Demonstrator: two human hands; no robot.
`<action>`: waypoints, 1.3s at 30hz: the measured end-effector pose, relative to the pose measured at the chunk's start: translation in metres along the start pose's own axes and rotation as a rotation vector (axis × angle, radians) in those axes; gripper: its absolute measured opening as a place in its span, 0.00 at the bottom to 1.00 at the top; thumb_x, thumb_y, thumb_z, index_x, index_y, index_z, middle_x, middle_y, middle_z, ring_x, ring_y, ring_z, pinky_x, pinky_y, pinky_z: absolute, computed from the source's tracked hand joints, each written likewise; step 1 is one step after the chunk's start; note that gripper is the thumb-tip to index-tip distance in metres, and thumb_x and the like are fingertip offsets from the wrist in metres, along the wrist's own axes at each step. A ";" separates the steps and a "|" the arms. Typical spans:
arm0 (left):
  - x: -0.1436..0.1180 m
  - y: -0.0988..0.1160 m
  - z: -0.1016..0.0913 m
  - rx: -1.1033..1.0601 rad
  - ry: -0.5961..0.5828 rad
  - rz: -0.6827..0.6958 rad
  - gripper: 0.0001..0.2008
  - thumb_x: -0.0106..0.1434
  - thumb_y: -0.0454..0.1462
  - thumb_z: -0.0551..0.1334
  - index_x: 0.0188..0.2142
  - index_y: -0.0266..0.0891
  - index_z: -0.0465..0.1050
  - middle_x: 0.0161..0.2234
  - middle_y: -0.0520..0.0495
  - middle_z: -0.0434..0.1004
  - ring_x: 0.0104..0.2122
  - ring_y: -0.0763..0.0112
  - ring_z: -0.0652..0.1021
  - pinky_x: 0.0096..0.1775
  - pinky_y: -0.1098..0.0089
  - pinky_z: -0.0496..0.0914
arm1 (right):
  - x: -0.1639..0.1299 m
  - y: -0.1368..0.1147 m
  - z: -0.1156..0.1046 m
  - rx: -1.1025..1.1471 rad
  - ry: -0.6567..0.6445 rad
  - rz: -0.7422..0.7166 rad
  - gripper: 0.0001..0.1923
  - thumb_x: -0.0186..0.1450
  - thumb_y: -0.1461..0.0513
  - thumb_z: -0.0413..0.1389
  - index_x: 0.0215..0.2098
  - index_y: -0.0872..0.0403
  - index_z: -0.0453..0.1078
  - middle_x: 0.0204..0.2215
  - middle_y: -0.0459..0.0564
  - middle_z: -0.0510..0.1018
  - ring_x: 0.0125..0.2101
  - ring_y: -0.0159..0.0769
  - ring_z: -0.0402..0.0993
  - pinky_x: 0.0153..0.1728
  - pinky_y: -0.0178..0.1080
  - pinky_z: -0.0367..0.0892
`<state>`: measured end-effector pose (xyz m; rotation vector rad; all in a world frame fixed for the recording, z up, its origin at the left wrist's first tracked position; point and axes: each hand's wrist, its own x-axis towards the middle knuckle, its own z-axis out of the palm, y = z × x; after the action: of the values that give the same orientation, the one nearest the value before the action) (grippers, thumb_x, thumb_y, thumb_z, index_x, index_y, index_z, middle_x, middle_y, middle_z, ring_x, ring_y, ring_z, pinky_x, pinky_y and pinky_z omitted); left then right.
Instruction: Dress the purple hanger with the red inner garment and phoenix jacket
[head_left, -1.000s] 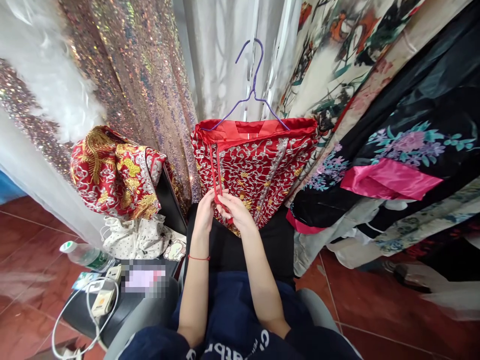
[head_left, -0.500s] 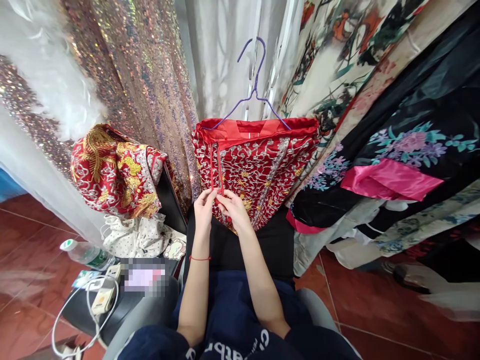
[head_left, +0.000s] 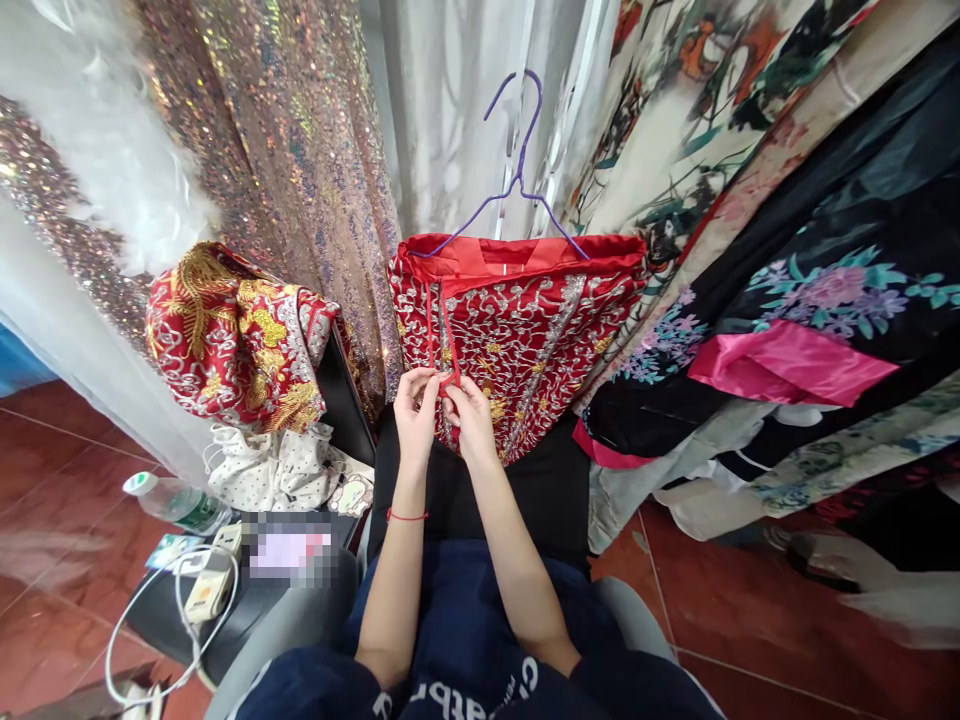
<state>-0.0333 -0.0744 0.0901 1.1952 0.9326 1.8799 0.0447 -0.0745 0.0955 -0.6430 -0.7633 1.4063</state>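
A red skirt-like garment (head_left: 517, 340) with silver and gold embroidery lies in front of me, its lower part on a black surface (head_left: 480, 500). A purple wire hanger (head_left: 518, 180) sits in its open top. Two thin red ribbons (head_left: 452, 335) run down from the waistband to my fingers. My left hand (head_left: 417, 410) pinches ribbon at the garment's lower left. Close beside it, my right hand (head_left: 469, 415) also pinches ribbon, fingertips nearly touching the left ones. Whether the ribbons are crossed or looped between the fingers is hard to make out.
At left, another red embroidered garment (head_left: 240, 340) lies over a black chair back, above a spotted white cloth (head_left: 274, 470). A water bottle (head_left: 180, 503) and a white cable (head_left: 180, 620) are lower left. Sequined fabric (head_left: 300, 150) and black floral clothes (head_left: 795, 250) hang around.
My hands have shifted slightly right with the ribbons between the fingers. The right-hand ribbon slants more to the right. The whole view has moved a little.
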 end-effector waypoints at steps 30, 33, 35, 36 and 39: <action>0.029 -0.002 -0.046 -0.033 -0.007 -0.309 0.15 0.64 0.46 0.64 0.32 0.36 0.78 0.16 0.56 0.64 0.18 0.79 0.67 0.26 0.76 0.63 | 0.014 -0.037 -0.053 -0.564 -0.219 0.009 0.21 0.58 0.45 0.61 0.36 0.53 0.71 0.20 0.38 0.61 0.21 0.26 0.53 0.23 0.33 0.49; 0.052 0.002 -0.039 -0.076 -0.228 -0.484 0.15 0.66 0.46 0.63 0.35 0.35 0.78 0.21 0.50 0.74 0.22 0.75 0.75 0.28 0.75 0.67 | 0.030 -0.046 -0.062 -0.764 -0.401 0.121 0.25 0.60 0.41 0.57 0.34 0.55 0.74 0.19 0.38 0.60 0.20 0.26 0.54 0.23 0.34 0.51; 0.077 0.007 -0.029 -0.120 -0.258 -0.489 0.15 0.68 0.45 0.59 0.38 0.35 0.78 0.30 0.44 0.81 0.32 0.70 0.82 0.33 0.74 0.70 | 0.048 -0.056 -0.062 -0.855 -0.472 0.131 0.27 0.61 0.41 0.56 0.34 0.56 0.76 0.18 0.39 0.63 0.20 0.27 0.58 0.25 0.34 0.56; 0.092 0.010 -0.024 -0.147 -0.227 -0.443 0.16 0.70 0.45 0.57 0.39 0.35 0.77 0.35 0.42 0.83 0.36 0.69 0.83 0.36 0.74 0.71 | 0.058 -0.063 -0.060 -0.896 -0.473 0.107 0.27 0.62 0.41 0.55 0.33 0.57 0.76 0.19 0.41 0.67 0.21 0.27 0.61 0.26 0.35 0.58; 0.136 0.015 -0.014 -0.185 -0.040 -0.251 0.17 0.72 0.46 0.52 0.40 0.37 0.74 0.42 0.39 0.83 0.44 0.68 0.82 0.45 0.71 0.73 | 0.090 -0.086 -0.057 -0.927 -0.297 -0.103 0.27 0.65 0.41 0.52 0.30 0.56 0.75 0.23 0.47 0.75 0.25 0.31 0.70 0.33 0.36 0.65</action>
<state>-0.0921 0.0311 0.1548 0.9561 0.8256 1.6948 0.1428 0.0121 0.1356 -1.0840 -1.6933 1.0101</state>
